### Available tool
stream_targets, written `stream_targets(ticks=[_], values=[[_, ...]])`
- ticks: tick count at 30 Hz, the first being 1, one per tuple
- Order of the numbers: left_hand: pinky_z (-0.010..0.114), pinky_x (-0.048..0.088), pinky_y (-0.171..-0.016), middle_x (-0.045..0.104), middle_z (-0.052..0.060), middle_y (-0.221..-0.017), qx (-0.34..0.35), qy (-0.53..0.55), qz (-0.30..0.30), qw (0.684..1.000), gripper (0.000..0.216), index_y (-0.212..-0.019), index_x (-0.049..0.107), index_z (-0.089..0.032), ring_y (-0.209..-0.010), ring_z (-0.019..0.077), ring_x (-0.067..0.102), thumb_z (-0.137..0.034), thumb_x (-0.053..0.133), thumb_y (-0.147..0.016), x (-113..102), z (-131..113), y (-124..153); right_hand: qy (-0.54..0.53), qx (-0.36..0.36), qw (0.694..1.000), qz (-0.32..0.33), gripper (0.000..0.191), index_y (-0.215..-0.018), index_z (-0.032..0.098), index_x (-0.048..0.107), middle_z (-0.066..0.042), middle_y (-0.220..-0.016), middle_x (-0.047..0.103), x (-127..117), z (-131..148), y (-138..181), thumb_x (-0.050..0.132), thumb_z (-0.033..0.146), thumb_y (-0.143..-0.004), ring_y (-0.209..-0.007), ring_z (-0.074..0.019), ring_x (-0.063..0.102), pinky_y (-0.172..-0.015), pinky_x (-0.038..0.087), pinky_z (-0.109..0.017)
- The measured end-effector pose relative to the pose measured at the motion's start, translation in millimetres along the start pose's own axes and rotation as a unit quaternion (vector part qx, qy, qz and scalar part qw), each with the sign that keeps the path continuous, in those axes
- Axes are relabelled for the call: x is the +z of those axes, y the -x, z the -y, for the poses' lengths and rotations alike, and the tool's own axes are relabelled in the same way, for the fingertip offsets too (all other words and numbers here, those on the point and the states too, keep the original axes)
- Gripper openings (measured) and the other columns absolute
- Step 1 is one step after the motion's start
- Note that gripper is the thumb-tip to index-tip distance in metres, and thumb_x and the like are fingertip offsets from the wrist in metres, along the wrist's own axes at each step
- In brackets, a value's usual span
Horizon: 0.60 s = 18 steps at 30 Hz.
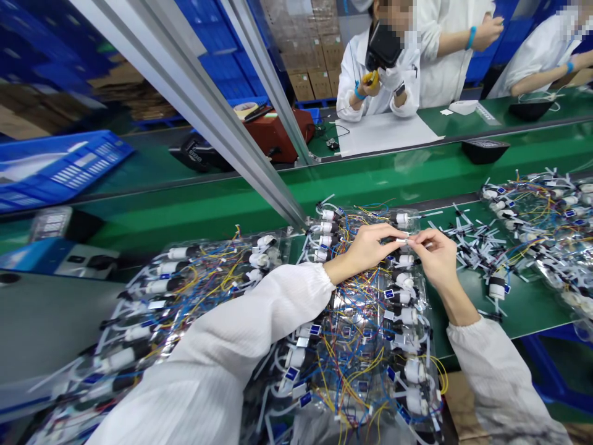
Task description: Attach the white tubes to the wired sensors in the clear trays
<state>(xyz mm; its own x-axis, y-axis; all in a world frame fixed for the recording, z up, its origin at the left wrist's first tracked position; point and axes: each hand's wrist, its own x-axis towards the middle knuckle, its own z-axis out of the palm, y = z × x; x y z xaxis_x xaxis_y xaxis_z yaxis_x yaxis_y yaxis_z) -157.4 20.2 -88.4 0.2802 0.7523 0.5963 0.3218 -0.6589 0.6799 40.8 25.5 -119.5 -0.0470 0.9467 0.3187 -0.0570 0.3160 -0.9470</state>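
Note:
My left hand and my right hand meet over a clear plastic tray packed with small white cylindrical parts and blue, yellow and red wires. Both hands pinch the same small white piece between thumb and fingertips, the left from the left end and the right from the right. White sleeves cover both forearms. What the piece is exactly is too small to tell.
Another tray of wired parts lies at left, a further heap at right, loose white cable ties on the green bench. A slanted aluminium post rises ahead. Co-workers in white coats sit beyond the conveyor belt. A blue crate stands far left.

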Motion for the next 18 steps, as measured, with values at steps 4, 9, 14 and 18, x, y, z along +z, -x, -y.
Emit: stream_targets(ticks=[4, 9, 14, 18], values=[[0.032, 0.06, -0.084, 0.082, 0.005, -0.099, -0.004, 0.001, -0.002, 1.0, 0.012, -0.105, 0.08, -0.019, -0.09, 0.017, 0.076, -0.02, 0.078, -0.093, -0.5, -0.5, 0.6, -0.001, -0.002, 1.0, -0.001, 0.017, -0.077, 0.024, 0.069, -0.001, -0.081, 0.075, 0.5, 1.7, -0.7, 0.085, 0.026, -0.081, -0.078, -0.018, 0.071, -0.071, 0.055, -0.031], [0.032, 0.061, -0.084, 0.082, 0.006, -0.099, -0.017, 0.004, -0.002, 1.0, 0.012, -0.104, 0.079, -0.019, -0.09, 0.0179, 0.077, -0.019, 0.079, -0.092, -0.7, -2.3, 1.8, -0.007, 0.0, 1.0, 0.003, 0.019, -0.075, 0.024, 0.068, -0.001, -0.081, 0.076, 0.9, 2.8, -0.6, 0.086, 0.027, -0.08, -0.079, -0.0184, 0.072, -0.074, 0.056, -0.032], [0.031, 0.061, -0.084, 0.082, 0.005, -0.098, -0.027, 0.001, -0.003, 1.0, 0.013, -0.102, 0.077, -0.018, -0.09, 0.0178, 0.078, -0.017, 0.08, -0.09, -1.0, -3.5, 2.3, -0.004, 0.0, 1.0, 0.003, 0.019, -0.074, 0.024, 0.068, -0.001, -0.081, 0.076, 1.0, 3.4, 0.3, 0.086, 0.027, -0.08, -0.08, -0.0188, 0.073, -0.074, 0.057, -0.031], [0.031, 0.061, -0.085, 0.081, 0.005, -0.099, -0.027, -0.006, 0.0, 1.0, 0.012, -0.102, 0.076, -0.018, -0.09, 0.0177, 0.078, -0.018, 0.08, -0.091, -0.8, -3.3, 2.9, -0.008, -0.004, 1.0, 0.007, 0.019, -0.074, 0.024, 0.069, -0.001, -0.08, 0.076, 1.0, 3.9, 0.2, 0.086, 0.027, -0.08, -0.082, -0.0193, 0.074, -0.077, 0.059, -0.032]])
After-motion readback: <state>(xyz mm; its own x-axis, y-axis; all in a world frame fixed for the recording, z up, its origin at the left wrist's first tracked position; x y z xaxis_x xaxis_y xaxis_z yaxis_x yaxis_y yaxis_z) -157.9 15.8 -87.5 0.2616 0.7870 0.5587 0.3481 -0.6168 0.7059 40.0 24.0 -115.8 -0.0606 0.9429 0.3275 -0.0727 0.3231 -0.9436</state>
